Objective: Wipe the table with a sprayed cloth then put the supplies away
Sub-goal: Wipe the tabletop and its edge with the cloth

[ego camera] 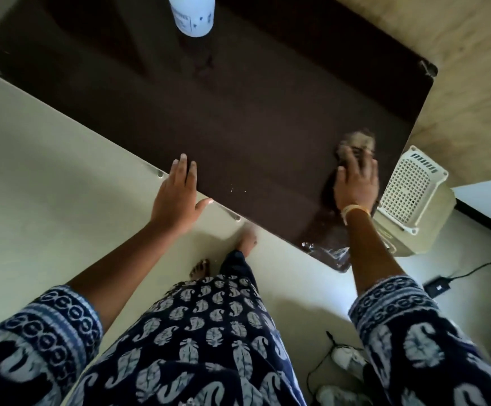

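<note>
1. While the dark brown glossy rectangular table (238, 118) is only part wiped, the step in hand is judged to be the wiping itself, with the putting away not yet begun.
2. The grey-brown crumpled cloth (357, 142) is pressed flat onto the table top near its right end by the right hand (355, 186); the fingers are laid spread and fairly straight over the cloth rather than clenched round it, though blur hides the fingertips.
3. The left hand (177, 194) is rested open on the near table edge, fingers straight, nothing grasped; it is best kept there as a brace.
4. The cloth should be drawn in overlapping passes, so that no strip is missed between them; the pale specks (232, 189) near the front edge are probably to be taken up next.
5. Even pressure through the whole palm is advised, since a bunched cloth tends to smear on a shiny surface.
6. The white plastic spray bottle (193, 14) is stood at the far edge, well apart from the cloth; care is needed that it is not knocked when that part is reached.
7. The white slatted plastic basket (411, 189) is seen just beside the right end of the table.
</note>
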`<state>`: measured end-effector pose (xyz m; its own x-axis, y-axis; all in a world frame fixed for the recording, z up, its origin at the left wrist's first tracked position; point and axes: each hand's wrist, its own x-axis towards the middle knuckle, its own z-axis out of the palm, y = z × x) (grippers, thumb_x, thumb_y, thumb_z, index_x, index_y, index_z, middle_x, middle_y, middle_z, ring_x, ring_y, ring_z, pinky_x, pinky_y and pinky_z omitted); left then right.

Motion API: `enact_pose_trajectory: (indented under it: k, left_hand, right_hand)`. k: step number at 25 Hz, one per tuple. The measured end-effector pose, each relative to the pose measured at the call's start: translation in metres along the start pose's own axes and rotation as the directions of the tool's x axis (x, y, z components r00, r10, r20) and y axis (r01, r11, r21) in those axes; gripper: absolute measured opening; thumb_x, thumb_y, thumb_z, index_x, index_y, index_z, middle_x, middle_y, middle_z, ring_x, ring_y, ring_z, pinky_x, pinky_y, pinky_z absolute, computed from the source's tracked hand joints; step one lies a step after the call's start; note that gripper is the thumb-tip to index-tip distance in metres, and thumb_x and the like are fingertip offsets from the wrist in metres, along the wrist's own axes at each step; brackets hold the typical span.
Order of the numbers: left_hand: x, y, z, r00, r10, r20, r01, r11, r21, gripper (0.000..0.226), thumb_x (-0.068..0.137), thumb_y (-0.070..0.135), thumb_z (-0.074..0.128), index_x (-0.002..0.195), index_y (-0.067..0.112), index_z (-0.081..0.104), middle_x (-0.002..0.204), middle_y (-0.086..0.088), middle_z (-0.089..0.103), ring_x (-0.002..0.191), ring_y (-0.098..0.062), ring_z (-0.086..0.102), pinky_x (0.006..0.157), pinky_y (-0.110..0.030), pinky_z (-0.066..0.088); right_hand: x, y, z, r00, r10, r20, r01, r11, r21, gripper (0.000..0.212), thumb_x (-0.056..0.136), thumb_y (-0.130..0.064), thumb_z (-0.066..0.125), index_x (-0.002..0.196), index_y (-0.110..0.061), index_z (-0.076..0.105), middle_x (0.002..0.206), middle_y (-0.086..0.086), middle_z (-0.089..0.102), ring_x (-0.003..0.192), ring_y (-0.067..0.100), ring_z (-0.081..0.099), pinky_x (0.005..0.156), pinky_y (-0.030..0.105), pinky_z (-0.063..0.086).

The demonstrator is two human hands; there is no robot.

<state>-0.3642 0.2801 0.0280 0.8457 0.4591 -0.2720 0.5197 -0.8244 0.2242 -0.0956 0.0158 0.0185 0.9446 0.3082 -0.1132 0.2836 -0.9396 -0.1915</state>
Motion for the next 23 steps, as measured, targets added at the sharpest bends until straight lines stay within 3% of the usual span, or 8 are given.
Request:
enact_pose_trajectory:
  k: [2, 5, 10, 14, 16, 18, 20, 23]
  left_hand:
    - [-0.007, -0.003, 0.003, 1.000, 0.013, 0.012, -0.012, 1.000, -0.024, 0.084, 0.091, 0.047, 0.057, 0.151, 0.000, 0.021, 0.158, -0.024, 0.014, 0.146, -0.039, 0.018, 0.114, -0.047, 0.032]
    - [-0.014, -0.004, 0.001, 0.997, -0.037, -0.071, 0.023, 0.983, -0.182, 0.066, 0.095, 0.036, 0.056, 0.147, 0.004, 0.033, 0.157, -0.018, 0.025, 0.145, -0.033, 0.026, 0.110, -0.042, 0.035]
    - [-0.024, -0.003, -0.005, 0.929, -0.319, -0.188, 0.203, 0.863, -0.462, 0.033, 0.091, 0.010, 0.057, 0.124, 0.005, 0.051, 0.123, -0.018, 0.054, 0.110, -0.033, 0.057, 0.087, -0.042, 0.052]
    - [-0.017, -0.012, -0.005, 0.837, -0.525, 0.156, 0.492, 0.594, -0.637, 0.026, 0.094, 0.007, 0.049, 0.119, 0.003, 0.055, 0.122, -0.019, 0.062, 0.116, -0.035, 0.057, 0.092, -0.035, 0.043]
    - [-0.009, -0.018, -0.006, 0.811, -0.508, 0.292, 0.560, 0.527, -0.639, 0.026, 0.091, 0.015, 0.050, 0.113, 0.007, 0.060, 0.118, -0.016, 0.065, 0.112, -0.034, 0.060, 0.091, -0.037, 0.047]
    - [-0.001, -0.022, -0.002, 0.805, -0.419, 0.421, 0.586, 0.447, -0.676, 0.023, 0.089, 0.023, 0.047, 0.101, 0.012, 0.064, 0.108, -0.013, 0.069, 0.100, -0.031, 0.065, 0.086, -0.039, 0.053]
    - [0.003, -0.012, -0.003, 0.796, -0.314, 0.517, 0.600, 0.304, -0.740, 0.020, 0.098, 0.017, 0.042, 0.092, 0.013, 0.061, 0.092, -0.011, 0.072, 0.086, -0.030, 0.063, 0.074, -0.033, 0.049]
    - [-0.001, 0.012, -0.009, 0.798, -0.282, 0.532, 0.584, 0.142, -0.799, 0.022, 0.104, 0.020, 0.037, 0.108, 0.007, 0.054, 0.096, -0.011, 0.067, 0.091, -0.030, 0.063, 0.081, -0.035, 0.048]
  right_hand:
    - [-0.009, 0.010, -0.004, 0.968, 0.248, 0.044, -0.250, 0.967, 0.046, 0.053, 0.099, -0.040, 0.037, 0.150, -0.041, 0.027, 0.163, 0.000, 0.011, 0.150, 0.027, 0.010, 0.119, 0.049, 0.017]
    - [-0.019, -0.043, 0.008, 0.939, 0.344, 0.027, -0.345, 0.938, 0.036, 0.055, 0.099, -0.039, 0.037, 0.152, -0.038, 0.023, 0.164, 0.001, 0.006, 0.150, 0.028, 0.005, 0.118, 0.048, 0.015]
    - [-0.068, -0.193, 0.049, 0.976, -0.191, 0.107, 0.188, 0.982, 0.030, 0.055, 0.096, -0.039, 0.045, 0.148, -0.040, 0.030, 0.162, 0.003, 0.018, 0.148, 0.031, 0.014, 0.115, 0.050, 0.021]
    - [-0.096, -0.276, 0.064, 0.697, -0.653, 0.295, 0.685, 0.729, -0.005, 0.049, 0.101, -0.041, 0.036, 0.150, -0.040, 0.027, 0.163, 0.000, 0.012, 0.150, 0.028, 0.009, 0.119, 0.049, 0.017]
    - [-0.093, -0.271, 0.067, 0.521, -0.777, 0.353, 0.834, 0.551, -0.017, 0.048, 0.103, -0.043, 0.031, 0.150, -0.043, 0.025, 0.163, -0.002, 0.011, 0.150, 0.027, 0.009, 0.119, 0.047, 0.017]
    - [-0.089, -0.239, 0.064, 0.444, -0.831, 0.336, 0.880, 0.474, 0.009, 0.046, 0.102, -0.044, 0.033, 0.148, -0.045, 0.029, 0.162, -0.003, 0.015, 0.149, 0.025, 0.013, 0.117, 0.046, 0.018]
    - [-0.083, -0.194, 0.055, 0.528, -0.803, 0.277, 0.831, 0.555, 0.028, 0.045, 0.101, -0.039, 0.037, 0.145, -0.043, 0.035, 0.161, -0.002, 0.022, 0.147, 0.027, 0.021, 0.115, 0.047, 0.023]
    - [-0.065, -0.104, 0.033, 0.800, -0.578, 0.161, 0.593, 0.802, -0.065, 0.046, 0.099, -0.035, 0.042, 0.144, -0.041, 0.039, 0.159, 0.003, 0.028, 0.144, 0.032, 0.027, 0.113, 0.049, 0.031]
